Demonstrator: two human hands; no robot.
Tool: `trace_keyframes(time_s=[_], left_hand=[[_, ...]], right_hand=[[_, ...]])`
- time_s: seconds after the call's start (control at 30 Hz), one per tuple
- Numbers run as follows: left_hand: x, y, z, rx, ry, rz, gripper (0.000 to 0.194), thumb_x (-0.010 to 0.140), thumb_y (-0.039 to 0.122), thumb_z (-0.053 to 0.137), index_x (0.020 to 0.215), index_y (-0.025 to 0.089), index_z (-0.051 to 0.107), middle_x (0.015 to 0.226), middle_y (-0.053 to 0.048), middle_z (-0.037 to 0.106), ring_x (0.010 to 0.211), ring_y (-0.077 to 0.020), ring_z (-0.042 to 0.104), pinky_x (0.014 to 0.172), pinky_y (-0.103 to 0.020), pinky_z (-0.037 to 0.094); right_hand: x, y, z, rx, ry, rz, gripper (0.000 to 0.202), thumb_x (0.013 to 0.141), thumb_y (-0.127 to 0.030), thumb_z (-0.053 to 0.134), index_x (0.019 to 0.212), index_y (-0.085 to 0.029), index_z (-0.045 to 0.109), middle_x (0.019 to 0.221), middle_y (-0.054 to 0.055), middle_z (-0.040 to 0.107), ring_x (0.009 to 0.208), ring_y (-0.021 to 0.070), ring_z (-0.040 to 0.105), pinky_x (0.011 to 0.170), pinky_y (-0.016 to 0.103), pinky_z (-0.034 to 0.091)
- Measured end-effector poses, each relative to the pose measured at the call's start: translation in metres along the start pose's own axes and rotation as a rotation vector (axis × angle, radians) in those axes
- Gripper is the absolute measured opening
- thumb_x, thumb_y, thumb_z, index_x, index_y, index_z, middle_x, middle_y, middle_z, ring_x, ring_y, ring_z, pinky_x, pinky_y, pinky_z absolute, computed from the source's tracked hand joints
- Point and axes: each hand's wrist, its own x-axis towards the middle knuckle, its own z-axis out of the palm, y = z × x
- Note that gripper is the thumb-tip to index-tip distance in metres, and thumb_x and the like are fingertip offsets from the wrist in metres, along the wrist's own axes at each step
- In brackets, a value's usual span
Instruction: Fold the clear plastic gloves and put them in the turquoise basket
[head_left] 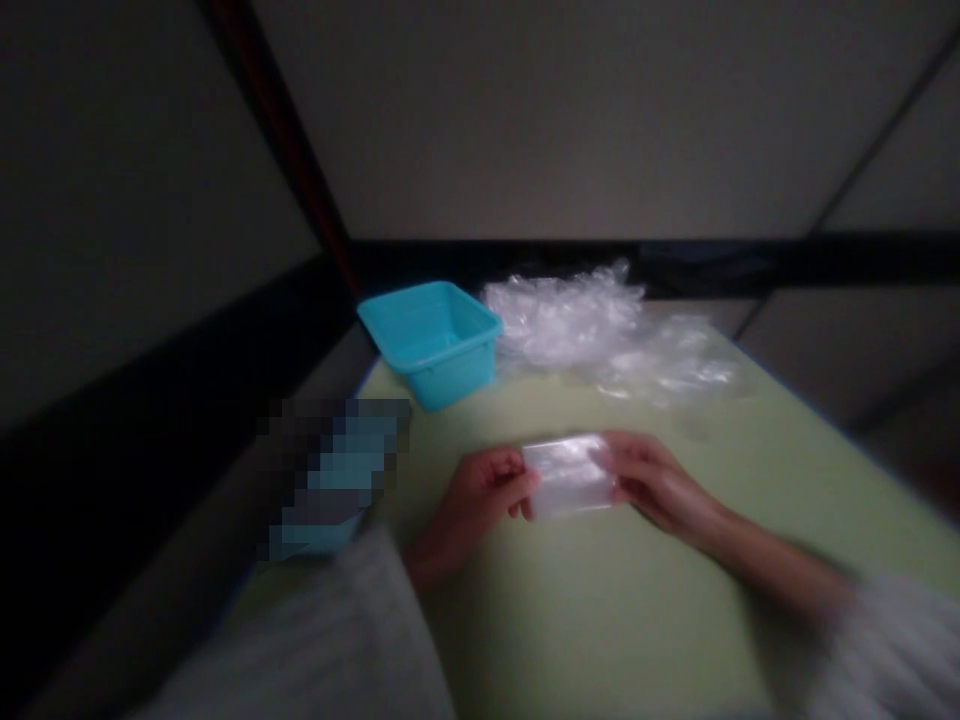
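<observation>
Between my two hands is a small, flat, clear plastic packet (571,478), its glossy face catching the light. My left hand (491,485) pinches its left end, thumb on top. At the opposite end, my right hand (652,480) grips it between thumb and fingers. The packet is held above the pale green table (592,610). Blur hides whether anything lies inside it.
A turquoise plastic tub (454,375) stands at the table's far left. Beside it, a heap of crumpled clear plastic (566,320) spreads to the right. A blurred-out bluish object (349,470) lies along the left edge. Behind the table rises a grey wall (555,120).
</observation>
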Motion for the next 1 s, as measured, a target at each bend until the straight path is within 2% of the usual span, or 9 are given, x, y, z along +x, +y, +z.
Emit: trace_keyframes(time_s=[0.37, 0.5, 0.6, 0.73, 0.83, 0.93, 1.0], left_hand=[[-0.002, 0.003, 0.001, -0.014, -0.006, 0.010, 0.020, 0.073, 0.031, 0.060, 0.063, 0.014, 0.059, 0.051, 0.001, 0.059, 0.049, -0.0095, 0.049, 0.050, -0.020, 0.035], [-0.002, 0.002, 0.002, -0.014, 0.001, 0.005, 0.021, 0.074, 0.031, 0.061, 0.064, 0.013, 0.060, 0.052, 0.000, 0.060, 0.049, -0.0097, 0.050, 0.050, -0.020, 0.036], [-0.001, -0.001, 0.002, -0.030, 0.000, 0.023, 0.018, 0.075, 0.028, 0.061, 0.064, 0.013, 0.059, 0.054, 0.000, 0.061, 0.049, -0.0090, 0.050, 0.050, -0.019, 0.036], [0.000, -0.005, 0.007, -0.079, -0.020, 0.014, 0.010, 0.072, 0.023, 0.061, 0.072, 0.013, 0.059, 0.056, 0.001, 0.062, 0.047, -0.0091, 0.052, 0.048, -0.019, 0.037], [-0.001, -0.007, 0.011, -0.070, -0.027, 0.013, 0.010, 0.072, 0.021, 0.059, 0.078, 0.012, 0.060, 0.057, -0.001, 0.063, 0.049, -0.0110, 0.055, 0.048, -0.020, 0.039], [-0.002, -0.005, 0.009, 0.091, 0.049, 0.116, 0.009, 0.077, 0.022, 0.056, 0.080, 0.013, 0.059, 0.064, -0.003, 0.064, 0.056, -0.0135, 0.059, 0.053, -0.023, 0.044], [-0.001, 0.001, -0.002, 0.364, 0.203, 0.304, 0.008, 0.079, 0.022, 0.056, 0.081, 0.015, 0.060, 0.078, -0.006, 0.066, 0.071, -0.0169, 0.061, 0.064, -0.027, 0.049]], right_hand=[[-0.004, -0.003, 0.004, 0.073, 0.006, -0.031, 0.033, 0.059, -0.030, 0.082, 0.065, -0.016, 0.052, 0.053, -0.006, 0.057, 0.043, 0.0063, 0.054, 0.039, 0.014, 0.046], [-0.009, -0.005, 0.010, 0.047, 0.033, 0.003, 0.042, 0.058, -0.036, 0.082, 0.085, -0.018, 0.055, 0.073, -0.001, 0.065, 0.058, 0.0123, 0.063, 0.047, 0.020, 0.053], [-0.010, -0.001, 0.011, -0.025, 0.037, 0.015, 0.048, 0.060, -0.033, 0.081, 0.097, -0.017, 0.056, 0.082, 0.002, 0.067, 0.067, 0.0146, 0.065, 0.053, 0.022, 0.055], [-0.009, 0.006, 0.009, -0.072, -0.021, -0.009, 0.036, 0.063, -0.031, 0.079, 0.090, -0.014, 0.062, 0.077, 0.003, 0.067, 0.064, 0.0136, 0.063, 0.055, 0.022, 0.053], [-0.007, 0.009, 0.007, -0.033, -0.017, -0.044, 0.028, 0.063, -0.030, 0.079, 0.082, -0.014, 0.065, 0.070, 0.001, 0.067, 0.057, 0.0112, 0.059, 0.051, 0.021, 0.049], [-0.007, 0.007, 0.006, 0.012, 0.026, -0.054, 0.028, 0.060, -0.028, 0.080, 0.081, -0.014, 0.067, 0.069, 0.001, 0.067, 0.056, 0.0111, 0.058, 0.049, 0.020, 0.047], [-0.006, 0.005, 0.006, 0.039, 0.041, -0.051, 0.028, 0.059, -0.027, 0.080, 0.080, -0.014, 0.067, 0.068, 0.001, 0.067, 0.055, 0.0110, 0.057, 0.047, 0.019, 0.046]])
